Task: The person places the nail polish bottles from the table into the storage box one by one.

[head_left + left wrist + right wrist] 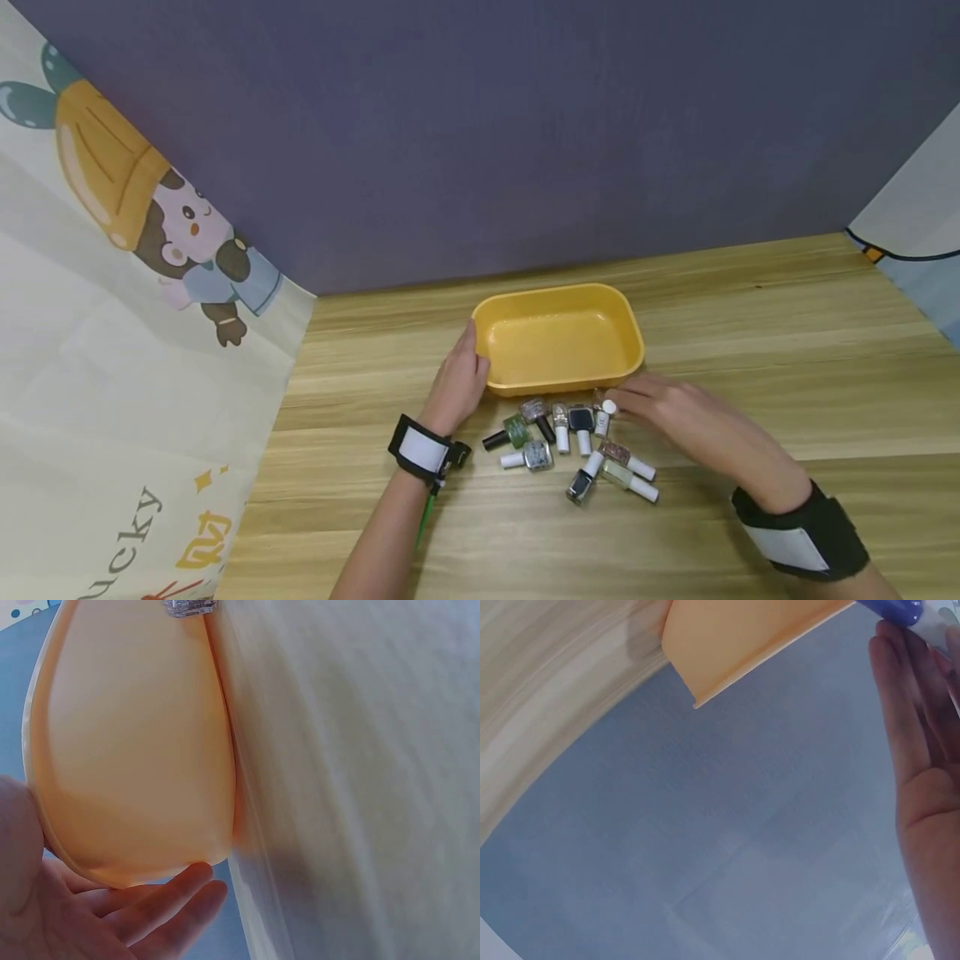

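The left hand (456, 383) has its grip clamped on the left end of the yellow tray (555, 346), thumb at the rim and fingers along the outer wall. The right hand (678, 408) reaches in from the other side, its fingertips at a round white cap (609, 407) just beside the tray's near right corner; whether that grip is pinched together on the cap I cannot tell. Each wrist wears a black band, the left one (423, 450) and the right one (802, 533) both with a white patch.

Between the hands and just in front of the tray, small bottles lie in a loose cluster, among them a green bottle (517, 430) with a black cap, a grey glittery bottle (537, 455), a dark bottle (581, 486) and a pale green bottle (618, 475), these last three white-capped.

All this rests on a table (360, 500) with a yellowish-brown streaked wood grain. Behind the tray, a plain blue-grey panel (525, 142) rises along the table's far edge. On the left a pale sheet (135, 400) carries a cartoon figure (187, 217) in an orange hat and the letters "ucky"; on the right another pale sheet (922, 192) shows a black line and a light-blue patch.
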A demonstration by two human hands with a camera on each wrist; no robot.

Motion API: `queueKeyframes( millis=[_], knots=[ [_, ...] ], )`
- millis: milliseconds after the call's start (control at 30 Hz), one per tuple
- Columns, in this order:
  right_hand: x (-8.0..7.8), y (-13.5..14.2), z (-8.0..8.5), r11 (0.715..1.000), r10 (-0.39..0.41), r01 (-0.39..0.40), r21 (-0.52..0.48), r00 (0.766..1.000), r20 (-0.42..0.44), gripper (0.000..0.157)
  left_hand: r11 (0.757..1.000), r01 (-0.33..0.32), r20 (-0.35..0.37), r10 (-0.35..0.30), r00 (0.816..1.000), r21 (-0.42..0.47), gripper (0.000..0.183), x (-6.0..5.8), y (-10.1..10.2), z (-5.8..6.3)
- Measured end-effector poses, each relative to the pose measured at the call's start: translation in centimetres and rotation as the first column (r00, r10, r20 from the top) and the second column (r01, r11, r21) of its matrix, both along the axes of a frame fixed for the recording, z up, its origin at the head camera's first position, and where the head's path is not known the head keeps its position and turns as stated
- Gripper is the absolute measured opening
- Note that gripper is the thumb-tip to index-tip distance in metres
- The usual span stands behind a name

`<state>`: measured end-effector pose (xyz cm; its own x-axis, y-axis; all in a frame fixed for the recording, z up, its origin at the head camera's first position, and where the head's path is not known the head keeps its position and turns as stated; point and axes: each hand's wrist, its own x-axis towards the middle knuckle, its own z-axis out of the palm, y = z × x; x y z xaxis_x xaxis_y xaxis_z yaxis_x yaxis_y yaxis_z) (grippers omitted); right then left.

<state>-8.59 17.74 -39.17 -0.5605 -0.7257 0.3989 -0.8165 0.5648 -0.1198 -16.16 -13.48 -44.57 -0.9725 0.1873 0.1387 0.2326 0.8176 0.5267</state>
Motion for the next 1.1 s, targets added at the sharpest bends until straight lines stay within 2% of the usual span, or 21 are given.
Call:
queueKeyframes(
  millis=[200,467,700,900,1100],
  knots=[
    [-0.4,-0.7,0.5,0.998,0.006,-0.004,-0.066,0.999,0.036,0.019,1.0,-0.012,-0.002,0.012,1.0,-0.002,0.061,0.0,-0.2,0.0],
    [-0.9,-0.9,1.0,0.995,0.003,-0.001,-0.102,1.0,0.022,0.029,1.0,-0.023,-0.008,0.023,1.0,-0.001,0.06,0.1,-0.4,0.0],
    [-1.1,-0.8,1.2,0.995,-0.016,0.017,-0.095,1.0,0.012,0.025,1.0,-0.015,-0.028,0.015,0.999,0.007,0.06,0.1,-0.3,-0.1],
    [-1.7,-0.4,1.5,0.991,-0.035,0.034,-0.131,0.999,-0.008,0.024,1.0,-0.006,-0.039,0.006,0.999,0.008,0.06,-0.1,0.1,-0.2],
    [-2.1,0.0,1.7,0.99,-0.049,0.049,-0.129,0.999,0.003,0.022,1.0,-0.012,-0.022,0.012,1.0,0.013,0.061,-0.1,0.1,-0.1]
  ],
)
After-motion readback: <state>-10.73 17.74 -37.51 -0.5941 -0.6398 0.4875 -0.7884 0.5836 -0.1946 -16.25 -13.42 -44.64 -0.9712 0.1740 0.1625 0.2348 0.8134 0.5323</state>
